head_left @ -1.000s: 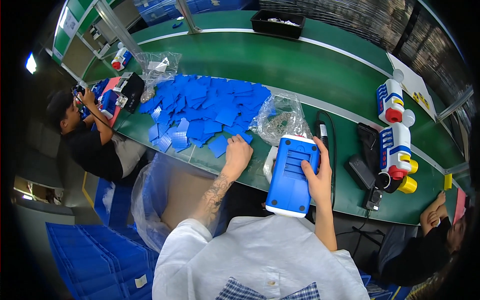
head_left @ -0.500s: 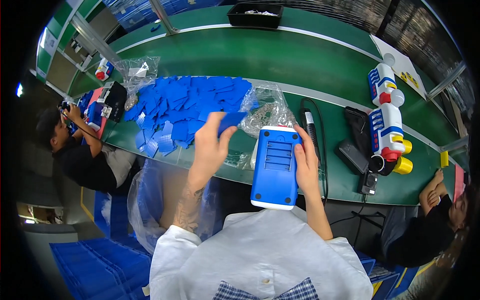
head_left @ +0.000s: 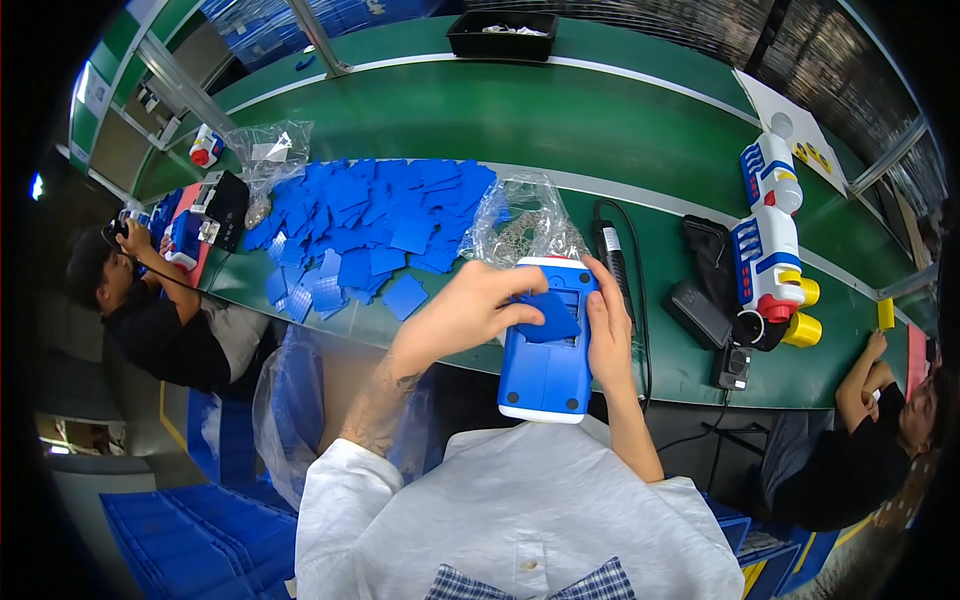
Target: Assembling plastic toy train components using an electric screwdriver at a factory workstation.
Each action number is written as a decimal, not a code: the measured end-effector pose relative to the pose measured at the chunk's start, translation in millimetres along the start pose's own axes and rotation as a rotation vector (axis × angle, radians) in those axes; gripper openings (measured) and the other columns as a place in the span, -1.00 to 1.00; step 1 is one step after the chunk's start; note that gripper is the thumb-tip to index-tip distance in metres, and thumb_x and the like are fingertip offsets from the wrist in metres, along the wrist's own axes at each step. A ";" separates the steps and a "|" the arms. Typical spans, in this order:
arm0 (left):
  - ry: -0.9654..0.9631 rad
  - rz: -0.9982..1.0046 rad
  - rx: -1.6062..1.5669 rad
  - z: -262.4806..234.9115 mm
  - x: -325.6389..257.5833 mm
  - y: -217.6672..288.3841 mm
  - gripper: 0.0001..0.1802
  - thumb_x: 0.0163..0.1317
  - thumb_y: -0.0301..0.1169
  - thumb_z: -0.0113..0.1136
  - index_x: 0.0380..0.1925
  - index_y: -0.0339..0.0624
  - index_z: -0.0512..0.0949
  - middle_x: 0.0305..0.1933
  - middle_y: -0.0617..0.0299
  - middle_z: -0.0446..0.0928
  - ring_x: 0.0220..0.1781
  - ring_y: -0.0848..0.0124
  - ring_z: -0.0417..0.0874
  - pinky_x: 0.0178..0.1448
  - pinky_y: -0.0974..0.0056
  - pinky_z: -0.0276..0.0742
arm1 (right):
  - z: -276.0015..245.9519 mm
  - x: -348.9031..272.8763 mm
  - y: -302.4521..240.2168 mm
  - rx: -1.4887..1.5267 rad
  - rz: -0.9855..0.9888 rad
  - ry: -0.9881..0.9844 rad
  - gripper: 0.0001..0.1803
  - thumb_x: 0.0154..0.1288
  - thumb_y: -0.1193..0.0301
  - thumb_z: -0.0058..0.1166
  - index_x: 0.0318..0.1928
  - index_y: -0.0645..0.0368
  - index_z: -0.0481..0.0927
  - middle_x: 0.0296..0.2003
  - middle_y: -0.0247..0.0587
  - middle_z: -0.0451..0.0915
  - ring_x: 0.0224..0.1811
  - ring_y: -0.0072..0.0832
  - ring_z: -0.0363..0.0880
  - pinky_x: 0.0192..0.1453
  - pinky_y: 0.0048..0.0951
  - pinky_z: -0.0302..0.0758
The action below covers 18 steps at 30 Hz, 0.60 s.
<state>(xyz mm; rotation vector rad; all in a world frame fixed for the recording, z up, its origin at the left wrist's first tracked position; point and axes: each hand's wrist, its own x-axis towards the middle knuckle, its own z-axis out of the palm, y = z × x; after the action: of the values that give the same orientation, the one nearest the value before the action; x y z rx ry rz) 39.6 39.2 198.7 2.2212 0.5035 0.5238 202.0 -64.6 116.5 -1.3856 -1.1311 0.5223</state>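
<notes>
My right hand (head_left: 608, 325) grips the right side of a blue and white plastic housing (head_left: 541, 376), its back turned up. Between the thumb and fingers of my left hand (head_left: 470, 312) is a thin blue battery cover (head_left: 548, 318), tilted over the housing's open battery compartment (head_left: 570, 300). The cover hides most of the compartment; whether it touches the housing I cannot tell. Dark round feet show at the lower corners. Left of my hands, a heap of similar blue covers (head_left: 350, 205) is spread on the green bench.
Behind my hands lies a clear bag of small metal parts (head_left: 525, 222). A corded black electric screwdriver (head_left: 612, 255) rests to its right. Farther right are white-and-blue toy assemblies (head_left: 768, 250) and a black power adapter (head_left: 700, 312). People sit at both sides; a black tray (head_left: 502, 40) stands behind.
My left hand has brought the blue cover from beside the heap to the right and down, over the battery compartment. My right hand still holds the housing.
</notes>
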 end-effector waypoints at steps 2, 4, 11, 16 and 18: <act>-0.063 -0.013 0.028 6.8 3.7 -6.4 -0.76 0.02 -0.45 0.29 -0.28 -0.25 0.55 -0.45 0.00 0.58 -0.47 0.21 0.64 -0.37 0.27 0.50 | 1.3 -0.7 1.8 -0.013 -0.015 0.005 -0.61 0.37 0.41 -0.24 0.16 0.24 0.37 0.12 0.02 0.40 0.18 -0.19 0.37 0.26 -0.32 0.24; 0.040 0.149 0.082 13.4 9.8 -5.7 -0.83 0.08 -0.46 0.21 -0.30 -0.24 0.60 -0.40 -0.03 0.59 -0.40 0.09 0.63 -0.32 0.23 0.51 | 3.3 -1.1 3.8 -0.016 -0.033 0.005 -0.62 0.39 0.40 -0.26 0.16 0.25 0.38 0.13 0.01 0.40 0.19 -0.16 0.36 0.26 -0.30 0.24; 0.039 0.104 0.080 24.3 15.5 -10.7 -0.80 0.07 -0.48 0.20 -0.25 -0.22 0.60 -0.37 -0.08 0.58 -0.37 0.05 0.63 -0.29 0.19 0.51 | 3.2 0.2 0.5 -0.029 -0.019 0.004 -0.62 0.40 0.36 -0.25 0.15 0.23 0.39 0.12 -0.01 0.42 0.19 -0.16 0.36 0.27 -0.28 0.24; 0.181 0.061 0.270 40.4 9.3 -10.4 -0.80 0.07 -0.43 0.21 -0.27 -0.16 0.65 -0.37 0.07 0.52 -0.17 0.15 0.50 -0.05 0.18 0.43 | 3.7 -0.4 1.1 -0.020 -0.020 0.011 -0.61 0.40 0.33 -0.23 0.14 0.23 0.40 0.11 -0.01 0.42 0.18 -0.16 0.37 0.25 -0.29 0.26; 0.305 0.131 0.328 44.4 8.6 -11.0 -0.81 0.05 -0.45 0.22 -0.28 -0.13 0.65 -0.40 0.13 0.46 -0.21 0.19 0.44 -0.08 0.22 0.39 | 3.9 0.4 0.8 -0.028 -0.031 0.009 -0.62 0.39 0.33 -0.21 0.14 0.22 0.40 0.11 -0.01 0.43 0.17 -0.17 0.38 0.23 -0.29 0.28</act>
<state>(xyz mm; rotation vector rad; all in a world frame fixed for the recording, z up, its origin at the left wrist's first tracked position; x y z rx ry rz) 67.8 23.5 165.0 2.5114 0.6408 0.9136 199.1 -62.2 115.1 -1.3907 -1.1546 0.4797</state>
